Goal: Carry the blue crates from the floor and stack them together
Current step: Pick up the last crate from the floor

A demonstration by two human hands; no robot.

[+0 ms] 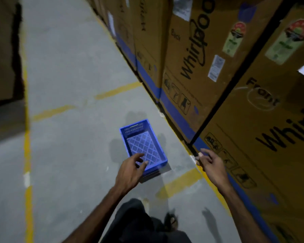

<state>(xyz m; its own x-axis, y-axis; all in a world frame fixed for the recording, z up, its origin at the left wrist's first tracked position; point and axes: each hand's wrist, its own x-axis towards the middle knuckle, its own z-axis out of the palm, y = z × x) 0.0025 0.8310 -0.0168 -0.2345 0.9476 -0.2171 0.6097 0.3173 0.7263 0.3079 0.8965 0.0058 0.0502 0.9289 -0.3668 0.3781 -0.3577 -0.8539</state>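
The blue crate sits upright on the concrete floor beside stacked cardboard cartons, with the left hand above its near rim and the right hand alongside, fingers loosely spread, holding nothing.

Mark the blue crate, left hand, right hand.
blue crate [144,145], head view, on its lattice floor.
left hand [130,170], head view, on the back of the hand.
right hand [211,163], head view, on the back of the hand.
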